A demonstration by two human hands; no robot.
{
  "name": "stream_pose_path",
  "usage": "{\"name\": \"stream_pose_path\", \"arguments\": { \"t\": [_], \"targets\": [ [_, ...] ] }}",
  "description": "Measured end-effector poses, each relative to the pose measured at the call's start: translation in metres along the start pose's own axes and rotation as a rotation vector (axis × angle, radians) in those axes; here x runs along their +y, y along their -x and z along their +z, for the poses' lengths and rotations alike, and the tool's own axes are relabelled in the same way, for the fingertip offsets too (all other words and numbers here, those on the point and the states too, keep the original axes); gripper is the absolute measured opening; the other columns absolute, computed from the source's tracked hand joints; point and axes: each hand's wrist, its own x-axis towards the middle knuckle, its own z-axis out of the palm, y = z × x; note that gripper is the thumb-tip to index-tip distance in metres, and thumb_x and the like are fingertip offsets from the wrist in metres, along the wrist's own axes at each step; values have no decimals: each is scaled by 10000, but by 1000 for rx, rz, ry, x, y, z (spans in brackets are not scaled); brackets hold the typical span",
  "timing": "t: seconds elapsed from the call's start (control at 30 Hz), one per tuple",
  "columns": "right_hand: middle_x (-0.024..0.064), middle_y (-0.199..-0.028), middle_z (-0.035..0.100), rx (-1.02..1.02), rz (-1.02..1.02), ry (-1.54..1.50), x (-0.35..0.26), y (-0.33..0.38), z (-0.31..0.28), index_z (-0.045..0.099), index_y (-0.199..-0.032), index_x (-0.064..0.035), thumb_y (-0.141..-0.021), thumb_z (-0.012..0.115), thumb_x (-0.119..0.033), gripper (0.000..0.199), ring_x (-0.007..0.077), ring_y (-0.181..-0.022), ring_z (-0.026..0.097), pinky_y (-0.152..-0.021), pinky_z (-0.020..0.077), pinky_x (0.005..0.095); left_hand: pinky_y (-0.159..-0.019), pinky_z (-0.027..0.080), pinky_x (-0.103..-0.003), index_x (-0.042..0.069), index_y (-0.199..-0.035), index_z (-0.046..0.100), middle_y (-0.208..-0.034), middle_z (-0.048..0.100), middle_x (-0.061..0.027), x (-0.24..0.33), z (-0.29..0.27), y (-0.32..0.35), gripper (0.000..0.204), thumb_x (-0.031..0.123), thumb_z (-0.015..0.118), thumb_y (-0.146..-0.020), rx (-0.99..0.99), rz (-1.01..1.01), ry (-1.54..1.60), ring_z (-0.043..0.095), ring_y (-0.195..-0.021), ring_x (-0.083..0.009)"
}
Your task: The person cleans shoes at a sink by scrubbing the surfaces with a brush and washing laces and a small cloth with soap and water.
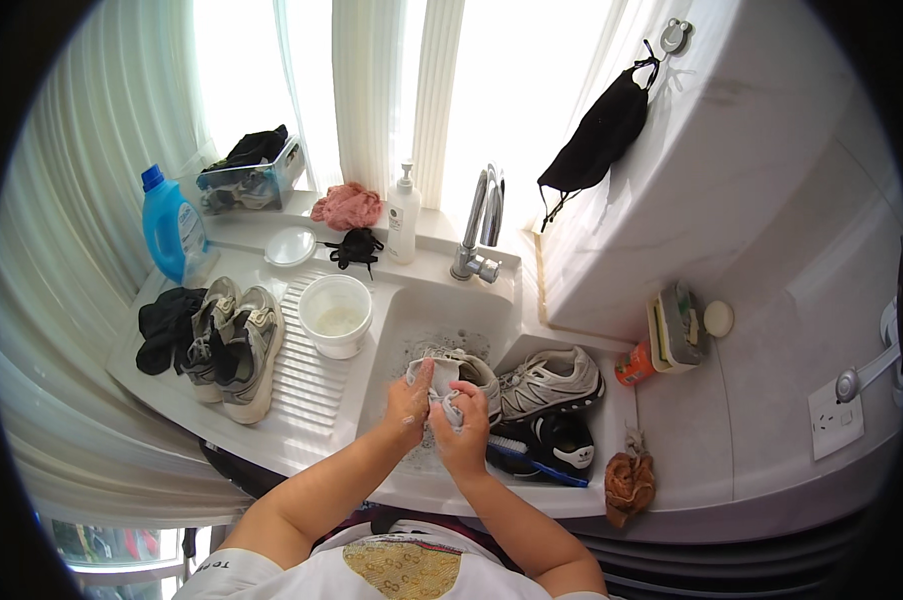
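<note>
Both of my hands are over the sink basin (411,320), holding a grey and white sneaker (468,372). My left hand (408,406) grips its heel end with the fingers pointing up. My right hand (463,430) is closed on the shoe's near side, thumb on top. Soapy water shows in the basin behind the shoe. To the right, on the sink's ledge, lies a second grey sneaker (551,380), with a black sneaker (563,440) and a blue scrubbing brush (527,460) in front of it.
A white tub (337,315) stands on the ribbed drainboard beside a pair of grey sneakers (233,350) and a black cloth (163,325). Behind are a blue detergent bottle (171,225), a pump bottle (403,215), a tap (479,225), a pink rag (347,206) and a hanging black bag (599,135).
</note>
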Motion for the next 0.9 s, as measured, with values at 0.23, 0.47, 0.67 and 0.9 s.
{"name": "stream_pose_path", "arguments": {
  "t": [0.23,0.47,0.67,0.9],
  "targets": [
    [146,-807,518,169,77,68,37,7,24,500,-694,3,-740,655,-113,200,303,-760,511,-681,411,366,-618,465,-292,44,-956,570,-807,591,-42,-33,1,1,378,404,463,-916,-140,39,164,575,-724,-143],
    [150,-696,505,65,20,69,51,2,24,485,-645,-31,-689,655,-69,181,314,-649,507,-602,416,383,-706,468,-330,88,-975,513,-944,577,-63,-28,14,15,277,356,470,-918,-167,-211,514,564,-858,-166],
    [149,-683,499,-79,-147,-185,30,4,33,494,-650,-34,-668,652,-82,166,325,-669,513,-621,434,389,-738,508,-316,128,-1026,545,-960,604,-44,-68,-25,-31,306,399,492,-894,-572,-238,715,601,-864,-175],
    [151,-710,557,-164,-493,-71,64,34,61,587,-754,-56,-677,672,-202,186,349,-684,560,-714,443,448,-772,501,-361,124,-1034,546,-960,613,-30,-90,-43,-55,285,361,433,-925,-851,47,878,599,-890,-193]
  ]
}}
